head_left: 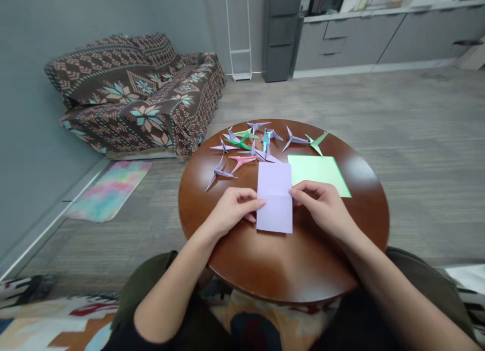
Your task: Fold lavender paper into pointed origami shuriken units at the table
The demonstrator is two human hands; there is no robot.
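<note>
Head view: lilac paper (275, 214), over brown table (246, 262), directly between the hands
Long axis: pointing away from the person, creased across mid-length
Left hand (239, 204): pinching left edge
Right hand (318, 202): pinching right edge
Nearer hand: neither

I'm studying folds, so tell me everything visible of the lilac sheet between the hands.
The lilac sheet is a plain, thin-looking paper rectangle, longer than wide, creased straight across near its middle. Its long sides run away from the person, over the brown table. The left hand holds its left edge, thumb on top; the right hand pinches its right edge. Seen from here, its far right corner overlaps the green paper. Contact with the table is unclear.
</note>
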